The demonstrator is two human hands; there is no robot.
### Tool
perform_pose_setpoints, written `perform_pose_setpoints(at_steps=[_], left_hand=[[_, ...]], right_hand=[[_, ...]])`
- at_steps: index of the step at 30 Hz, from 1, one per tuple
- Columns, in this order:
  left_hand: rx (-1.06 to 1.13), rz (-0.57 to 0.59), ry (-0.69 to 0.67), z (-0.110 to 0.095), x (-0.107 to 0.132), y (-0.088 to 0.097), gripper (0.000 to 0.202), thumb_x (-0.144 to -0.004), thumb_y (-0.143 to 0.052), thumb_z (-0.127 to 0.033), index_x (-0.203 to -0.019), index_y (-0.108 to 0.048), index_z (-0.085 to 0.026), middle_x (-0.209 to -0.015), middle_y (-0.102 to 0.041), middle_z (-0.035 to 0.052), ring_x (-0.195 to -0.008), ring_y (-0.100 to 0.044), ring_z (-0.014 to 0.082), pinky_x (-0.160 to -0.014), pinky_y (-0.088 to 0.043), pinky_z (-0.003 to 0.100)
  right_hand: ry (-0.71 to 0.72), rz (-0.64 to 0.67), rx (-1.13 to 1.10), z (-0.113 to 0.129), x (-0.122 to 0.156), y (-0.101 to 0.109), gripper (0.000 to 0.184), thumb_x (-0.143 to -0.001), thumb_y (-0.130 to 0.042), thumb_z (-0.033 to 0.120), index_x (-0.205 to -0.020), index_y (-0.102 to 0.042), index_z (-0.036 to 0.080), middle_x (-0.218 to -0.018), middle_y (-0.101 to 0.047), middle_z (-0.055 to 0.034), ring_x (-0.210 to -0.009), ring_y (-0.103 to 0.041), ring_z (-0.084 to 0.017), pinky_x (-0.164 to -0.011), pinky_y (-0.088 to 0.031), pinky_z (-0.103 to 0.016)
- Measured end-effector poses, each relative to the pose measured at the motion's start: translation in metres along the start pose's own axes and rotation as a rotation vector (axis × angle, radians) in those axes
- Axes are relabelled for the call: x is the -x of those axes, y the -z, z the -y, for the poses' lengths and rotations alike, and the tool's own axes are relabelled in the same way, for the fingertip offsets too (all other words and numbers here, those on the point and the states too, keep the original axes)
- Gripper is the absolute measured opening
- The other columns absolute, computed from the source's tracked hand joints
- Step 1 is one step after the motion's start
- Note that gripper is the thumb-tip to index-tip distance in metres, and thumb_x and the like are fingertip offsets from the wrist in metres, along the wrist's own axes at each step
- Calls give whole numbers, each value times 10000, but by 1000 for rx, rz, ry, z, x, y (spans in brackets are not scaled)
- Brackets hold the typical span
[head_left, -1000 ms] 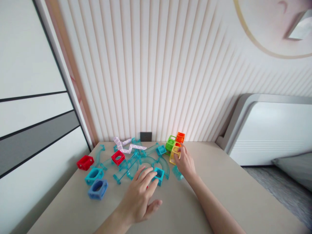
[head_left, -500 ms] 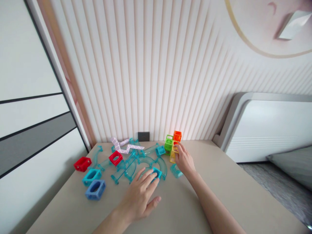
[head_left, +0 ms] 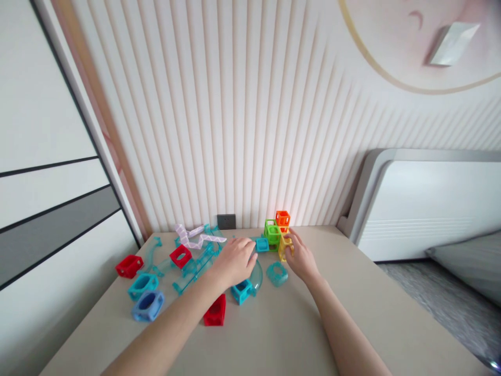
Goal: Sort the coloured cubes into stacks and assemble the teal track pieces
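Note:
My right hand (head_left: 303, 259) has its fingers closed on the side of a yellow cube block (head_left: 285, 249) in the small tower. Behind and left of it stand green cube blocks (head_left: 272, 233). An orange cube block (head_left: 283, 218) tops the stack. My left hand (head_left: 238, 259) is over the clear teal track pieces (head_left: 195, 269), its fingers curled and mostly hidden. Just beyond its fingertips lies a teal cube block (head_left: 262, 244). Below this hand, another teal block (head_left: 241, 291) rests against a curved clear piece. A red block (head_left: 214, 312) sits beside my left forearm.
At the left lie red blocks (head_left: 129, 266), a turquoise block (head_left: 143, 286) and a blue block (head_left: 148, 305). Lilac patterned zigzag pieces (head_left: 195, 239) rest at the back. A clear teal ring (head_left: 277, 274) lies before the tower. A ribbed wall (head_left: 235, 115) bounds the table's rear.
My left hand has moved forward and right from the near teal block, uncovering the red block. The yellow cube under my right hand has shifted slightly right. The view has turned a little.

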State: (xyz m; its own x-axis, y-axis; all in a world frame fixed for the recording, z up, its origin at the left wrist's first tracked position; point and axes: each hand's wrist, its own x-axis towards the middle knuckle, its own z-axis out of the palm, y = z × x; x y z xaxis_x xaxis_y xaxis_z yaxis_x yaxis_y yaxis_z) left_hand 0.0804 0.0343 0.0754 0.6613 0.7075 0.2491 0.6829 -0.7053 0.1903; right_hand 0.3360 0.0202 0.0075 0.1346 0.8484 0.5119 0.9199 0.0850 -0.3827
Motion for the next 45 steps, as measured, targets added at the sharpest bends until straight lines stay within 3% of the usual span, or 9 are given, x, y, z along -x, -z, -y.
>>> perform_pose_setpoints(at_steps=[4, 8, 17, 21, 29, 32, 38, 42, 45], left_hand=[[24, 121, 91, 5, -64, -34, 444, -957, -482, -331, -1348, -535, -127, -1351, -622, 193, -1251, -597, 316, -1032, -464, 417], [51, 192, 145, 16, -87, -63, 422, -975, -448, -319, -1362, -509, -160, -1381, -611, 188, -1232, -623, 300, -974, -495, 383], [44, 238, 181, 40, -82, -67, 321, -1012, -378, -364, -1201, -566, -186, -1217, -699, 174, -1143, -671, 293, -918, -500, 371], [61, 225, 167, 38, -79, -63, 310, -1004, -388, -348, -1184, -572, -175, -1178, -711, 168, -1110, -682, 284, -902, -502, 350], [93, 190, 139, 47, -70, -65, 305, -959, -413, -289, -962, -695, -173, -1139, -725, 137, -1119, -669, 261, -980, -474, 326], [101, 160, 133, 50, -70, -66, 309, -940, -439, -292, -1044, -700, -165, -1171, -715, 135, -1141, -658, 260, -1010, -463, 325], [140, 11, 134, 26, -88, -61, 621, -932, -505, -420, -1461, -423, -105, -1457, -525, 197, -1359, -489, 308, -1135, -357, 390], [203, -28, 160, -1, -111, -66, 682, -888, -596, -504, -1476, -414, -210, -1314, -628, 150, -1231, -600, 302, -1029, -460, 389], [243, -35, 213, -13, -123, -75, 611, -882, -634, -386, -1444, -469, -211, -1162, -684, 147, -1095, -669, 305, -940, -506, 397]], right_hand=[[23, -18, 10, 8, 3, 1, 309, -888, -480, 230, -1179, -581, 206, -1459, -538, -130, -1070, -690, -274, -931, -513, -417], [-26, -46, -4, 9, 4, -4, 277, -915, -532, 360, -1161, -571, 237, -1461, -529, -105, -1121, -665, -281, -902, -518, -406], [-278, -161, -181, -21, -1, -14, 280, -914, -473, 297, -1168, -580, 248, -1368, -547, -102, -952, -680, -231, -766, -533, -348], [-307, -221, -219, -32, -4, -19, 308, -934, -421, 324, -1187, -571, 233, -1153, -628, -98, -972, -656, -249, -802, -529, -366], [-316, -272, -275, -38, -6, -29, 366, -932, -367, 343, -1211, -555, 198, -1158, -599, -132, -1011, -629, -278, -834, -526, -416], [-303, -260, -284, -38, -6, -30, 362, -921, -376, 333, -1208, -557, 207, -1161, -591, -125, -1025, -621, -280, -853, -521, -426], [-300, -248, -282, -36, -5, -30, 359, -928, -390, 334, -1220, -561, 213, -1162, -594, -121, -1011, -625, -271, -862, -522, -425], [-304, -229, -259, -32, -4, -27, 359, -948, -387, 351, -1232, -566, 225, -1184, -595, -111, -988, -635, -256, -827, -531, -400], [-322, -219, -229, -30, -2, -24, 359, -961, -372, 342, -1250, -555, 232, -1220, -583, -111, -994, -639, -253, -792, -534, -377]])
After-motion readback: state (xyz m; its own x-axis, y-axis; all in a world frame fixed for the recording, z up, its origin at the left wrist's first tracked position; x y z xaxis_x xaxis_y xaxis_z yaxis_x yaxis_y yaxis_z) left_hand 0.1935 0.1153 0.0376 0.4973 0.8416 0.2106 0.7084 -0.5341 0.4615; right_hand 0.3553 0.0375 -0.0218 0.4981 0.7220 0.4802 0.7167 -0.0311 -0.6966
